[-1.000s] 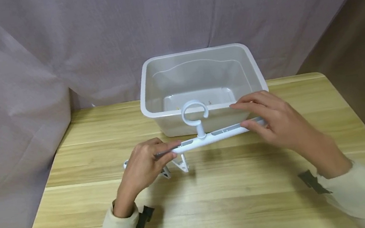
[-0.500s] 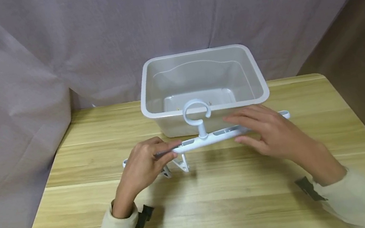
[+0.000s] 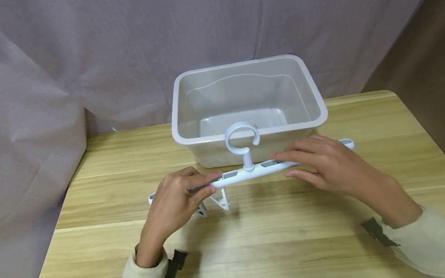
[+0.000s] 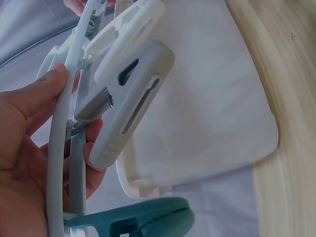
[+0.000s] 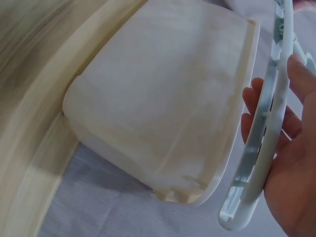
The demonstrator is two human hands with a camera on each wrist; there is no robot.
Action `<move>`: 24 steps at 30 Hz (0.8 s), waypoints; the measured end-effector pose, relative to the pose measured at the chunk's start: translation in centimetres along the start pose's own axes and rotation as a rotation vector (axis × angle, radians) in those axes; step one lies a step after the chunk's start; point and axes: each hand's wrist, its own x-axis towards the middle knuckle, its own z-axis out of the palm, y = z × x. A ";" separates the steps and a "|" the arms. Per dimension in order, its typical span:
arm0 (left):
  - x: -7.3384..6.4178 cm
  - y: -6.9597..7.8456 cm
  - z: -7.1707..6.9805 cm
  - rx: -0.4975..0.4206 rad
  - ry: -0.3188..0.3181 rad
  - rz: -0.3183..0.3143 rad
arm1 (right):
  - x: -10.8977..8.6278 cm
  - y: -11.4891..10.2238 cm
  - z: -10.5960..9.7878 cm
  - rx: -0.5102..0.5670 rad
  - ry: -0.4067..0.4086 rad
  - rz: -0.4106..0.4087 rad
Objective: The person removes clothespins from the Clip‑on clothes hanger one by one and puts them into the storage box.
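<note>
A pale blue-white clip hanger (image 3: 236, 175) with a round hook (image 3: 244, 140) is held level above the table. My left hand (image 3: 175, 200) pinches its left arm between thumb and fingers. Clips hang from that side; the left wrist view shows a white clip (image 4: 136, 37), a grey clip (image 4: 133, 96) and a dark green clip (image 4: 148, 217). My right hand (image 3: 332, 161) holds the right arm, thumb on the near side and fingers behind. No clip shows on that bar (image 5: 264, 133) in the right wrist view.
Behind the hanger stands a pale grey plastic bin (image 3: 181, 137), with tiny specks on its floor. Both are over a wooden table (image 3: 264, 256). A grey cloth (image 3: 128, 43) hangs behind and to the left.
My right hand has moved left along the bar toward the hook, leaving the hanger's right end exposed. The hanger has shifted slightly to the right. My left hand keeps its grip.
</note>
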 end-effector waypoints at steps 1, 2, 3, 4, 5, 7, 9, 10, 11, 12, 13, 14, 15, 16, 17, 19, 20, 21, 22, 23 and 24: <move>0.0 0.0 0.0 0.000 0.001 0.000 | 0.0 0.0 0.0 -0.003 -0.001 -0.001; 0.0 0.0 0.0 -0.003 0.001 0.000 | 0.0 0.0 0.0 -0.007 -0.002 -0.002; 0.0 0.0 0.1 -0.005 0.002 0.000 | 0.0 0.0 0.0 -0.008 -0.003 -0.002; 0.0 0.0 0.1 -0.007 0.003 0.000 | -0.1 0.1 0.0 -0.011 -0.004 -0.002; 0.0 -0.1 0.1 -0.007 0.003 0.000 | -0.1 0.1 0.0 -0.012 -0.005 -0.002; 0.0 0.0 0.1 -0.006 0.004 0.002 | -0.1 0.1 -0.1 -0.017 -0.002 -0.002; 0.0 0.0 0.1 -0.005 0.003 0.005 | 0.0 0.0 -0.1 -0.021 0.006 -0.007; 0.0 0.0 0.0 -0.006 0.002 0.006 | 0.0 0.0 -0.1 -0.022 0.013 -0.011; 0.0 0.0 0.0 -0.006 0.002 0.006 | 0.1 0.0 -0.1 -0.023 0.016 -0.013; 0.0 0.0 0.0 -0.006 0.001 0.007 | 0.1 0.0 0.0 -0.025 0.022 -0.018; 0.0 0.0 0.0 -0.005 0.000 0.010 | 0.1 0.0 0.0 -0.029 0.026 -0.022; 0.0 -0.1 0.0 -0.005 -0.001 0.013 | 0.1 0.0 0.0 -0.032 0.026 -0.021; 0.1 -0.1 0.1 -0.005 -0.003 0.015 | 0.1 0.0 0.0 -0.034 0.025 -0.019; 0.1 -0.1 0.1 -0.004 -0.004 0.018 | 0.0 0.1 0.0 -0.038 0.026 -0.020; 0.2 -0.1 0.1 -0.002 -0.005 0.021 | 0.0 0.1 -0.1 -0.040 0.019 -0.014; 0.2 -0.2 0.1 0.000 -0.007 0.028 | -0.1 0.1 -0.1 -0.041 0.008 -0.004; 0.2 -0.2 0.1 0.001 -0.008 0.030 | -0.1 0.1 -0.1 -0.040 0.003 0.001; 0.2 -0.2 0.0 0.004 -0.010 0.033 | -0.1 0.1 -0.1 -0.038 0.003 0.001; 0.2 -0.2 0.0 0.007 -0.010 0.037 | -0.1 0.1 -0.1 -0.039 0.002 0.001; 0.2 -0.2 0.0 0.011 -0.010 0.042 | -0.1 0.1 -0.1 -0.035 0.002 0.002; 0.2 -0.2 0.0 0.014 -0.010 0.047 | -0.1 0.1 -0.1 -0.032 0.005 0.002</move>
